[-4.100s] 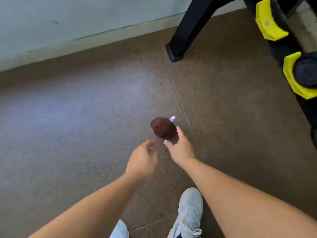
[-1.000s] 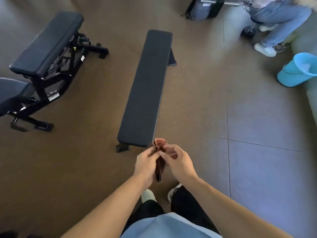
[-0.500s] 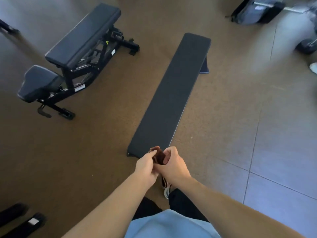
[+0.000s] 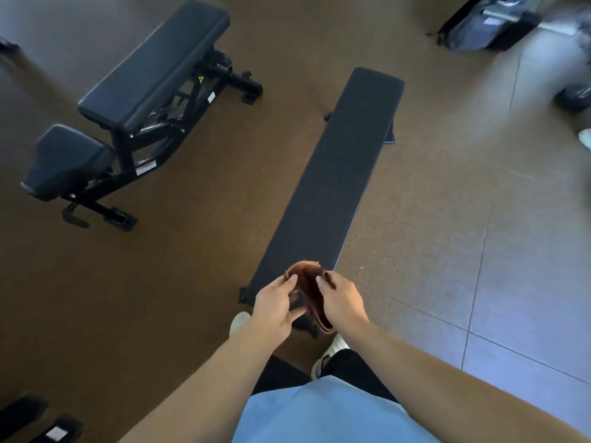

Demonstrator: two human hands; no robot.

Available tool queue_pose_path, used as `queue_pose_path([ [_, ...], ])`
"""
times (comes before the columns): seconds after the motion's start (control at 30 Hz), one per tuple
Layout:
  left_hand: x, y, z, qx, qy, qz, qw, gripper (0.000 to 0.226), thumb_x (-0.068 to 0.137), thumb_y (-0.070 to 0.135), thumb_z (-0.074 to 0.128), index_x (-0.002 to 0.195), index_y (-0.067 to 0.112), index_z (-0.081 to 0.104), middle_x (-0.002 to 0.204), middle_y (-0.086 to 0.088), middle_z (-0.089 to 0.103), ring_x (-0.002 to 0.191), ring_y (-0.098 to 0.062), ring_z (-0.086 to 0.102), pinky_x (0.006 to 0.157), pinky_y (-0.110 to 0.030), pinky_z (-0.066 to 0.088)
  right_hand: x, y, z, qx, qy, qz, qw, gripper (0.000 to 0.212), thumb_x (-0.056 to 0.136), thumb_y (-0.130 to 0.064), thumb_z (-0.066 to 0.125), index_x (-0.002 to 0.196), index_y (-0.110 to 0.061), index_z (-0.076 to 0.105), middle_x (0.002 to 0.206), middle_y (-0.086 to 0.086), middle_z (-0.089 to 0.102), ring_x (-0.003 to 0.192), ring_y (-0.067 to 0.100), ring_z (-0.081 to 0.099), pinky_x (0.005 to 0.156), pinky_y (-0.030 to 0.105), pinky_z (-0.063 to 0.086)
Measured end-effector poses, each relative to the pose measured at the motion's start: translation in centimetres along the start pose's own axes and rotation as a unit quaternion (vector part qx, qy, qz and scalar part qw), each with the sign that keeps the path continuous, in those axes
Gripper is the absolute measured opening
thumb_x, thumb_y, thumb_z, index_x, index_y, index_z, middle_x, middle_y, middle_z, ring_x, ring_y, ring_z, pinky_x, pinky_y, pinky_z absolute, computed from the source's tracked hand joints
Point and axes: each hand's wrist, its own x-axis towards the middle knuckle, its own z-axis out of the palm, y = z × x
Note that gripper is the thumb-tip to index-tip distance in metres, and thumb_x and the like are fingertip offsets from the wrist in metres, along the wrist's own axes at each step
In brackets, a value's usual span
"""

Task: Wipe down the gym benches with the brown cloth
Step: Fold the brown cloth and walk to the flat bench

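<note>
- Two hands meet over the near end of the flat counter (image 4: 332, 174), holding the brown cloth (image 4: 308, 294) between them.
- Left hand (image 4: 275, 306): fingers (image 4: 292, 281) curled, with the thumb and fingertips pinching the cloth's left edge near its top.
- Right hand (image 4: 343, 298): fingers curled around the cloth's right side, clamped on it; the folded cloth hangs down past this hand toward 6 o'clock.
- The cloth is bunched into a folded, arched shape and is held in the air; whether it touches the counter pad cannot be told.
- The flat counter is a long black pad running from the hands toward 1 o'clock across the brown floor (image 4: 192, 251).
- At 10 o'clock, well apart from the flat one, stands an adjustable bench (image 4: 153, 65) with a separate seat pad and a black frame.
- At 1 to 2 o'clock, far off, lies a dark bag (image 4: 486, 25), blurred.
- Near 6 o'clock a pale blue shirt (image 4: 319, 414), dark trousers and two light shoes (image 4: 329, 353) show below the forearms.
- At 3 to 5 o'clock the floor turns to paler tiles.
</note>
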Motion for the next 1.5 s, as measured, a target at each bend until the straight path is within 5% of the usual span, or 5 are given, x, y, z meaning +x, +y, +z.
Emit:
queue_pose_path([
  [0.63,4.3,11.6,-15.3,0.181,-0.080,0.040,0.979,0.036,0.101,-0.005,0.043,0.122,0.010,0.067,0.115,-0.015,0.073,0.106,-0.023,0.071,0.095,-0.036,0.058,-1.7,-9.3,15.7,0.021,0.065,-0.023,0.997,0.045,0.100,-0.001,0.049,0.111,-0.039,0.072,0.098,-0.019,0.072,0.091,0.001,0.066,0.066,0.004,0.044],
  [0.8,10.0,12.6,-18.8,0.613,-0.173,0.293,0.713,0.037,0.083,0.002,0.076,0.113,0.023,0.069,0.111,0.008,0.064,0.104,-0.009,0.057,0.096,-0.031,0.048,-1.7,-9.8,15.9,0.017,-0.033,-0.088,0.995,0.066,0.091,0.014,0.043,0.097,-0.044,0.073,0.093,-0.023,0.075,0.098,-0.001,0.069,0.083,0.011,0.051],
  [1.1,19.1,11.2,-19.9,0.761,-0.296,0.071,0.573,0.027,0.087,0.043,0.077,0.109,0.028,0.076,0.104,0.008,0.077,0.098,-0.015,0.071,0.093,-0.041,0.056,2.2,-2.0,14.4,0.119,0.160,-0.010,0.980,0.056,0.102,0.007,0.042,0.102,-0.040,0.072,0.100,-0.022,0.075,0.102,-0.001,0.066,0.085,0.012,0.048],
  [1.37,24.1,11.5,-20.1,0.635,-0.210,0.075,0.739,0.023,0.087,0.041,0.079,0.101,0.024,0.073,0.091,0.001,0.074,0.085,-0.012,0.068,0.071,-0.027,0.049,6.0,6.0,15.1,0.179,0.245,0.125,0.945,0.025,0.109,-0.014,0.049,0.110,-0.028,0.070,0.100,-0.011,0.073,0.097,0.009,0.066,0.075,0.022,0.047],
  [1.5,26.7,11.4,-19.9,0.670,-0.241,0.031,0.701,0.021,0.088,0.026,0.080,0.105,0.027,0.067,0.101,0.003,0.076,0.092,-0.013,0.073,0.078,-0.035,0.059,8.1,10.2,16.2,0.198,0.230,0.193,0.933,0.021,0.110,-0.024,0.050,0.117,-0.029,0.069,0.104,-0.007,0.073,0.096,0.013,0.067,0.079,0.034,0.054],
])
